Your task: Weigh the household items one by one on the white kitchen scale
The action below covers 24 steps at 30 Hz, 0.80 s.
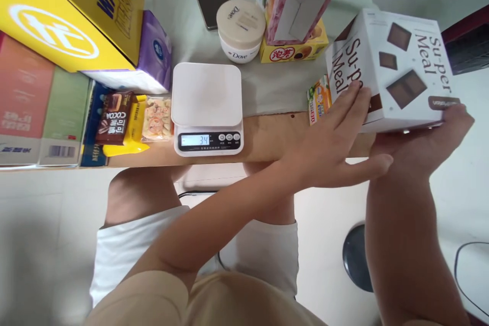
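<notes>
Right of scale [207, 107] | right hand [424, 150] grip holds Su-per Meal box [397, 69] | left hand [336, 140] flat open against it

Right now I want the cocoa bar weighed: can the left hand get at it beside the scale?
Probably yes. The left hand lies flat against the Su-per Meal box and grips nothing, and the cocoa bar lies uncovered on top, left of the scale, with bare table edge between.
</notes>
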Each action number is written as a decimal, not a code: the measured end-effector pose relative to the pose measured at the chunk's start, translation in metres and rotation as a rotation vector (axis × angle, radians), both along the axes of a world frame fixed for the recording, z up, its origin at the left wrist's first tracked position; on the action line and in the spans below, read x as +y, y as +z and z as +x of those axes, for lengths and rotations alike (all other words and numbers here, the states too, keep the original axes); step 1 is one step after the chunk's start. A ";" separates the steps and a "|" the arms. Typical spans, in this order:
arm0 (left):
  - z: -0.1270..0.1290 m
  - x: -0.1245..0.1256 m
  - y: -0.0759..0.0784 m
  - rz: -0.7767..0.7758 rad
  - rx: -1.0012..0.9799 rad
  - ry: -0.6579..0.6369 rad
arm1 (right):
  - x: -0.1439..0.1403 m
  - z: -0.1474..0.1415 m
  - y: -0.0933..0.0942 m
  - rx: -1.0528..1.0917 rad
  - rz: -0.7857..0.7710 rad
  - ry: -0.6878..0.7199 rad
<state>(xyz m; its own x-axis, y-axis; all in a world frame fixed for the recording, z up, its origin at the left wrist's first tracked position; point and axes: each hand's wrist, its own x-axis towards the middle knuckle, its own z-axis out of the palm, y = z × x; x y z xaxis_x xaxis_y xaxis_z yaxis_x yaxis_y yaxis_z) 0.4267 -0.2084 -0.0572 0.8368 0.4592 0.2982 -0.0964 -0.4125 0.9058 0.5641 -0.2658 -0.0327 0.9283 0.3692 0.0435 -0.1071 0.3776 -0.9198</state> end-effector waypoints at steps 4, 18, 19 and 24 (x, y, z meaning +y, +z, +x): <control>-0.016 -0.014 0.004 0.055 -0.043 -0.063 | -0.012 -0.020 0.022 -0.105 0.048 0.007; -0.187 0.011 0.005 0.235 -0.164 0.162 | 0.009 -0.206 0.009 -0.334 0.047 -0.065; -0.198 0.019 0.000 0.217 -0.167 0.175 | 0.018 -0.214 0.002 -0.337 0.036 -0.043; -0.234 0.051 -0.015 0.111 -0.179 0.247 | 0.042 -0.229 -0.027 -0.296 -0.124 0.075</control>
